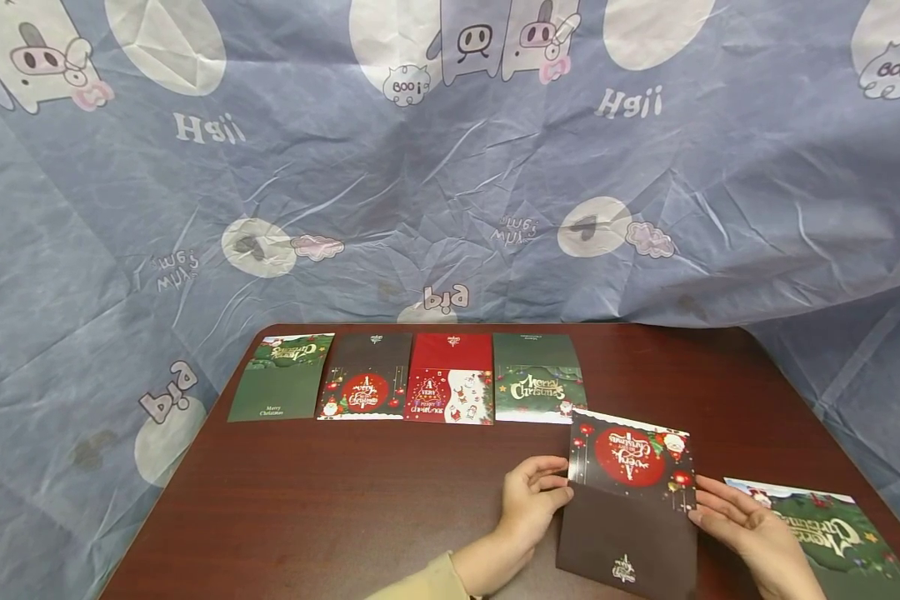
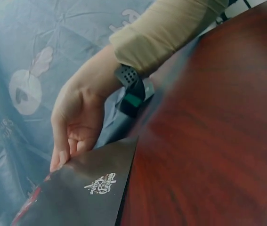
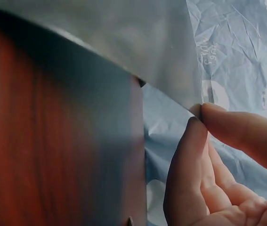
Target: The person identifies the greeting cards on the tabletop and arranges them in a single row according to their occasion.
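Note:
Between my two hands an unfolded dark brown Christmas card (image 1: 626,525) is held over the front right of the table. Its half with a red circle and white lettering faces away from me, print upside down; the plain brown half with a small white print is nearer. My left hand (image 1: 528,504) pinches the left edge by the fold, thumb on top, as the left wrist view of the card (image 2: 93,193) also shows. At the opposite edge my right hand (image 1: 750,529) pinches with thumb and forefinger; the right wrist view shows those fingertips (image 3: 200,123) on the edge.
Unfolded cards lie in a row along the back of the brown table (image 1: 330,508): green (image 1: 276,387), dark brown (image 1: 367,358), red (image 1: 450,354), green (image 1: 536,354). Another green card (image 1: 832,533) lies at the right, partly behind my right hand. A patterned blue cloth (image 1: 420,192) hangs behind.

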Demonstrator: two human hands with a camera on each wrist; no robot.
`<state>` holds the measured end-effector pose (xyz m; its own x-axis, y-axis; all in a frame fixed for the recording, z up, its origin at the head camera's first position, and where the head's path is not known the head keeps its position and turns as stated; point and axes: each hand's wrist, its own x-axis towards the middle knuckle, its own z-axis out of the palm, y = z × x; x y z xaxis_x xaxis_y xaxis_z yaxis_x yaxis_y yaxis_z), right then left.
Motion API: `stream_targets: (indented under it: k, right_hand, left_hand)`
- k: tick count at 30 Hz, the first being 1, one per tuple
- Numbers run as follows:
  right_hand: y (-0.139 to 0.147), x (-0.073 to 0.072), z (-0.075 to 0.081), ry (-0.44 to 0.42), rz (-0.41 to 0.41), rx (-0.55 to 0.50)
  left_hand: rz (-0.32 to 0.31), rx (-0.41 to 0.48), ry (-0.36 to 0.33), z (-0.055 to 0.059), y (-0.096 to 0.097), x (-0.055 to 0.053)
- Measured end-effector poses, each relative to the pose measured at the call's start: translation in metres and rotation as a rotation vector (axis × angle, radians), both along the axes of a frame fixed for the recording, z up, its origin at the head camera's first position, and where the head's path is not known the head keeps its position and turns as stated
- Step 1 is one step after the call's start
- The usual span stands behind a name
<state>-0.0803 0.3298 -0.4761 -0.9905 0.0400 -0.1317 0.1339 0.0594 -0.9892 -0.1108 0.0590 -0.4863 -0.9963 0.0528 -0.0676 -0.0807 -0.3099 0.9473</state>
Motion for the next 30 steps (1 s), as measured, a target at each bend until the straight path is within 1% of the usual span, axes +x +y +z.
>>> stream_targets:
  k: [2,6,12,14,20,27,30]
  right_hand:
    - [-0.001,-0.002,0.004,-0.01,-0.003,0.051]
    - [-0.002,-0.007,0.012,-0.009,-0.006,0.113]
    - [-0.004,-0.015,0.019,0.028,0.048,0.271]
    - [-0.005,-0.018,0.021,0.04,0.063,0.304]
    - [-0.003,-0.027,0.023,0.068,0.071,0.34]
    - [0.002,-0.04,0.028,0.047,0.049,0.393]
    - [0.004,-0.047,0.028,0.039,0.046,0.379]
  left_hand:
    - [0.003,0.01,0.016,0.001,0.0,-0.004]
    - [0.009,0.012,0.049,0.001,0.001,-0.01]
    - [0.021,-0.019,0.058,0.002,0.003,-0.02]
    - [0.028,-0.024,0.06,0.002,0.005,-0.024]
    - [0.036,-0.083,0.05,0.002,0.009,-0.034]
    - [0.041,-0.122,0.047,0.001,0.016,-0.045]
    - [0.042,-0.136,0.046,0.001,0.02,-0.051]
